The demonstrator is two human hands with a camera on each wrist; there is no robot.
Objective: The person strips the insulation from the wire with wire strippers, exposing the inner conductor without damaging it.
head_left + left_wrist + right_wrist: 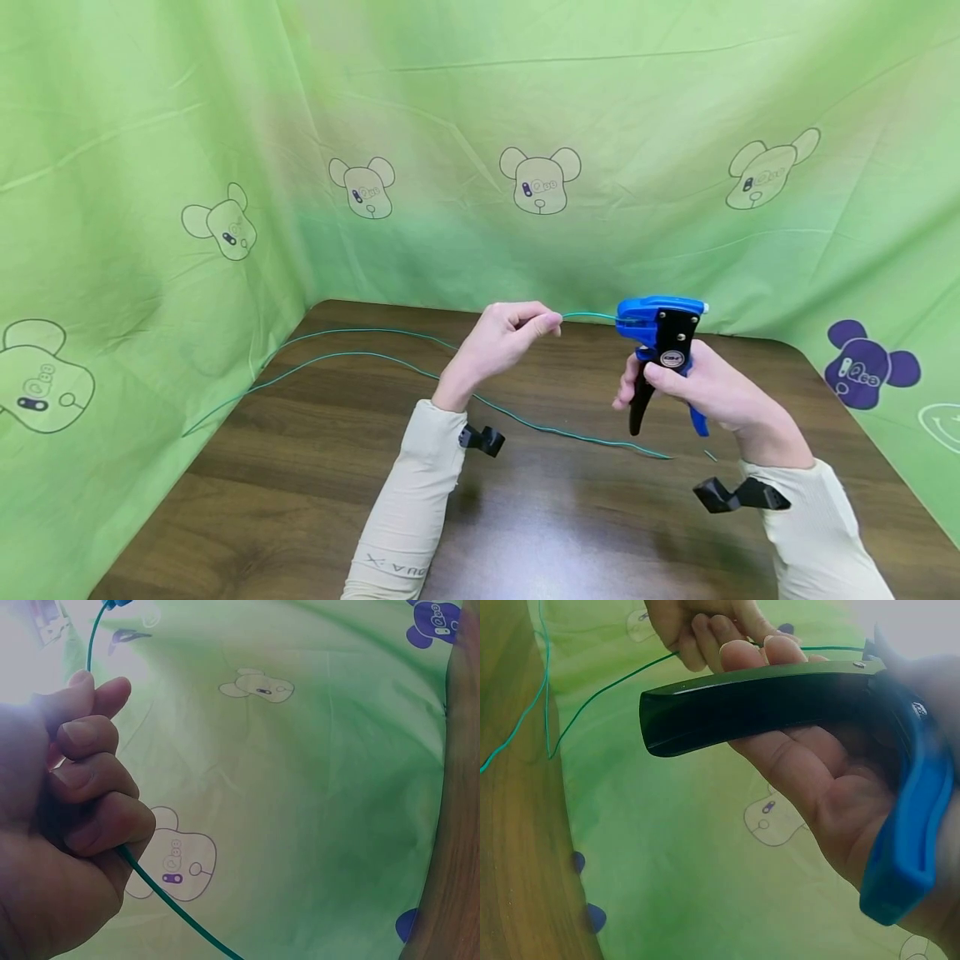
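My right hand (708, 387) grips a blue and black wire stripper (671, 337) upright above the table, fingers around its black handle (750, 709). The blue handle (907, 832) stands spread apart from the black one. My left hand (506, 342) pinches a thin green wire (588, 314) between thumb and forefinger, and its other fingers curl round the wire in the left wrist view. From the fingertips the wire runs right into the stripper's blue head, where its end is hidden. Behind the hand the same green wire (180, 909) trails out below the little finger.
The wire loops over the left side of the brown wooden table (262, 500), and a loose end (652, 452) lies near the middle right. A short green scrap (710, 456) lies beside it. Green cloth (450, 100) with bear prints hangs behind and at both sides.
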